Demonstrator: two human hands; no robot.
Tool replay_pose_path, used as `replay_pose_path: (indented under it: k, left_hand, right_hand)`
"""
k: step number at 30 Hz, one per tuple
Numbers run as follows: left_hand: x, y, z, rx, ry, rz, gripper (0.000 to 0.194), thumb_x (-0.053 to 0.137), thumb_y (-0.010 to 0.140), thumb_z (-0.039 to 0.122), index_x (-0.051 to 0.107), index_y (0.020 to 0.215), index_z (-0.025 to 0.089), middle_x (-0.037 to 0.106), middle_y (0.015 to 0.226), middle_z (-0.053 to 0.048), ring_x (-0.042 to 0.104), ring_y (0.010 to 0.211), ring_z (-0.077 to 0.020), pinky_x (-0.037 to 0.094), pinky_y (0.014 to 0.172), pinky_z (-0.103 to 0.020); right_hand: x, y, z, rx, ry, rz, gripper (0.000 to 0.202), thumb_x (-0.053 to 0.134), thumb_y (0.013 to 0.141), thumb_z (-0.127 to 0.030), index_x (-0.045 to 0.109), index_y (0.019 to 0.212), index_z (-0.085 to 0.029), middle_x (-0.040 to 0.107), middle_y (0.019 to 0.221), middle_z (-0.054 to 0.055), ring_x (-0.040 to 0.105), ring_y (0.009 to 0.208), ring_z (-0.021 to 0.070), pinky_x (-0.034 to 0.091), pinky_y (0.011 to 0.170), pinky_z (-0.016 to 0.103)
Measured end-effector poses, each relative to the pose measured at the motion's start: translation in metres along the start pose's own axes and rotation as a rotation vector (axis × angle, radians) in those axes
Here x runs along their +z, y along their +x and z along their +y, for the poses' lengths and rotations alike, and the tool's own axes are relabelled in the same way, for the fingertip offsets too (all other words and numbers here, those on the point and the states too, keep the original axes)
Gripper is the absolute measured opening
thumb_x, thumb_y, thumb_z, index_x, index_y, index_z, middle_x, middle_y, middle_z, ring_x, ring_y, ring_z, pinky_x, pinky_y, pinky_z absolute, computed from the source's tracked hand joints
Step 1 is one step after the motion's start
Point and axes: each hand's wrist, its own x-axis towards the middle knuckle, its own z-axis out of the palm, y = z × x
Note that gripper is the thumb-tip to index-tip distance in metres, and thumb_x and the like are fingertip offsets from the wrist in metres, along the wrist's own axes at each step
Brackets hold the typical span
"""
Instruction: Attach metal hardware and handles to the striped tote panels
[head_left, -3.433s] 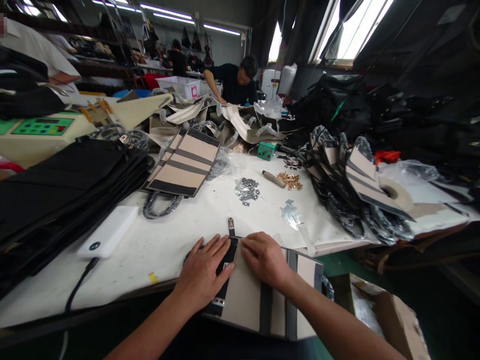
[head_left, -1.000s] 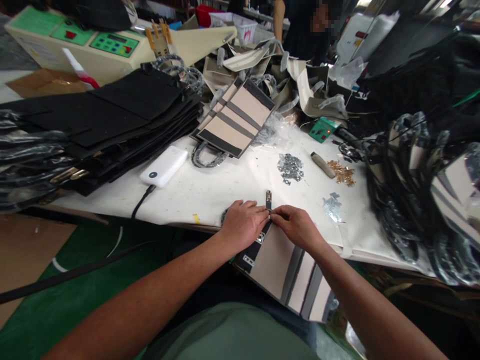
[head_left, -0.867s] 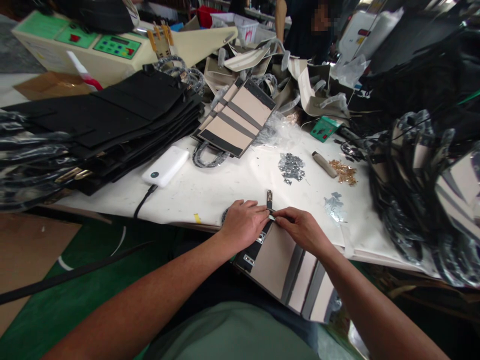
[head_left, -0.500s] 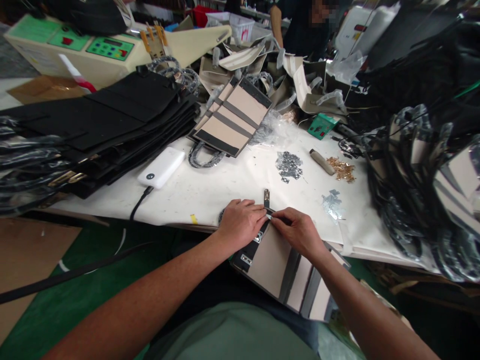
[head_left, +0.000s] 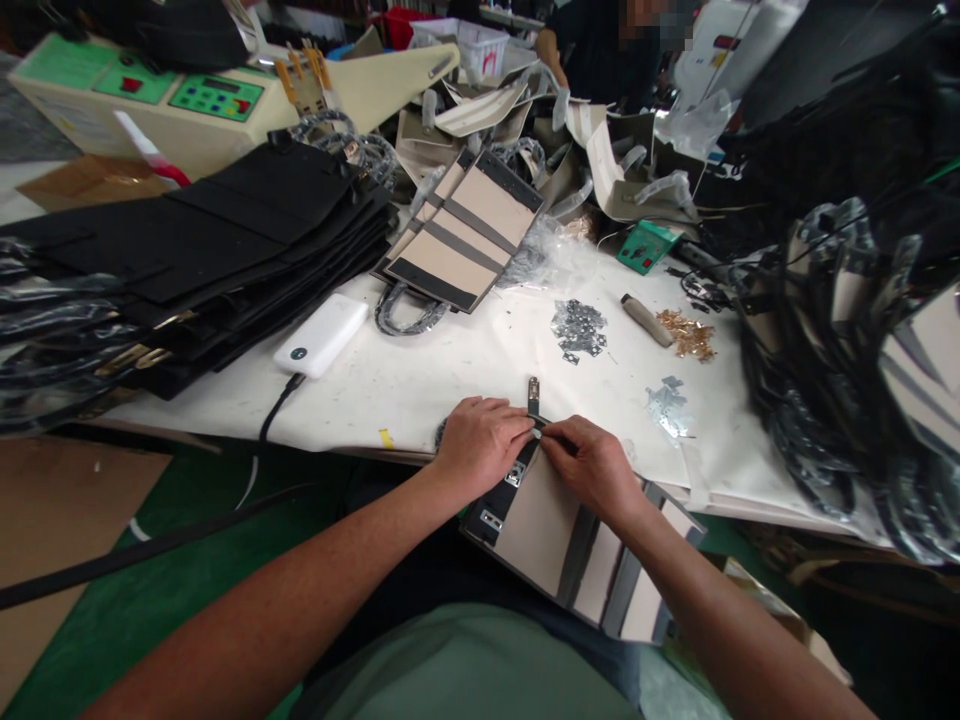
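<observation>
A beige and black bag panel point(head_left: 551, 510) lies across my lap and the table's edge, with metal plates point(head_left: 514, 473) on its black strip. My left hand point(head_left: 484, 445) rests on the panel's top edge, its fingers together and pressing there. My right hand point(head_left: 589, 455) pinches a small whitish metal piece point(head_left: 536, 433) against the same edge, close to the left fingertips. A black tab with a gold fitting point(head_left: 533, 392) sticks out beyond the hands onto the table.
On the white table point(head_left: 465, 385) lie dark plates point(head_left: 578, 330), gold pieces point(head_left: 688, 334), silver plates point(head_left: 670, 405) and a white power bank point(head_left: 322, 336). Black bag pieces point(head_left: 247, 220) are stacked left; more bags point(head_left: 817, 350) stand right. A person point(head_left: 600, 50) is behind.
Both hands stay at the panel's edge with nearly the same grip. The right hand has shifted very slightly; the view has moved a little.
</observation>
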Motion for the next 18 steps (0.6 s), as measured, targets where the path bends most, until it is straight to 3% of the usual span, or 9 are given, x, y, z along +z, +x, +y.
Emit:
replay_pose_path:
  k: [5, 9, 13, 15, 18]
  left_hand:
    - [0.000, 0.001, 0.001, 0.007, -0.026, 0.030, 0.018, 0.063, 0.098, 0.029, 0.076, 0.110, 0.028, 0.077, 0.113, -0.001, 0.068, 0.106, -0.0235, 0.049, 0.094, -0.043]
    - [-0.003, 0.003, 0.001, -0.010, -0.079, 0.026, 0.015, 0.065, 0.096, 0.023, 0.076, 0.104, 0.028, 0.074, 0.112, -0.001, 0.065, 0.104, -0.0219, 0.050, 0.092, -0.039]
    - [-0.006, 0.010, -0.004, 0.014, -0.110, 0.000, 0.014, 0.066, 0.093, 0.017, 0.076, 0.095, 0.027, 0.073, 0.110, -0.001, 0.064, 0.104, -0.0225, 0.049, 0.091, -0.040]
    - [-0.009, 0.013, -0.006, 0.024, -0.124, -0.006, 0.015, 0.067, 0.092, 0.017, 0.076, 0.093, 0.028, 0.074, 0.109, -0.001, 0.065, 0.102, -0.0226, 0.048, 0.090, -0.041]
    - [-0.012, 0.018, -0.008, 0.002, -0.175, -0.018, 0.014, 0.068, 0.091, 0.018, 0.077, 0.091, 0.029, 0.076, 0.106, 0.000, 0.064, 0.102, -0.0230, 0.046, 0.088, -0.042]
  right_hand:
    - [0.002, -0.001, 0.001, 0.002, 0.025, 0.042, 0.011, 0.062, 0.092, -0.026, 0.073, 0.092, -0.025, 0.069, 0.089, 0.004, 0.066, 0.081, 0.0193, 0.052, 0.077, 0.031]
    - [-0.005, 0.000, -0.005, -0.002, 0.023, -0.052, 0.016, 0.061, 0.092, -0.022, 0.076, 0.091, -0.026, 0.069, 0.090, 0.003, 0.067, 0.084, 0.0186, 0.052, 0.080, 0.030]
    - [-0.026, 0.017, -0.001, -0.020, 0.065, -0.169, 0.015, 0.065, 0.090, -0.024, 0.079, 0.094, -0.027, 0.071, 0.090, 0.002, 0.069, 0.084, 0.0175, 0.053, 0.078, 0.029]
    - [-0.043, 0.038, 0.014, -0.009, 0.035, -0.089, 0.017, 0.066, 0.091, -0.031, 0.078, 0.102, -0.026, 0.072, 0.094, 0.004, 0.069, 0.082, 0.0178, 0.054, 0.075, 0.030]
    - [-0.073, 0.086, 0.055, 0.062, -0.152, 0.169, 0.031, 0.062, 0.093, -0.042, 0.074, 0.115, -0.024, 0.072, 0.114, 0.008, 0.070, 0.086, 0.0202, 0.055, 0.076, 0.034]
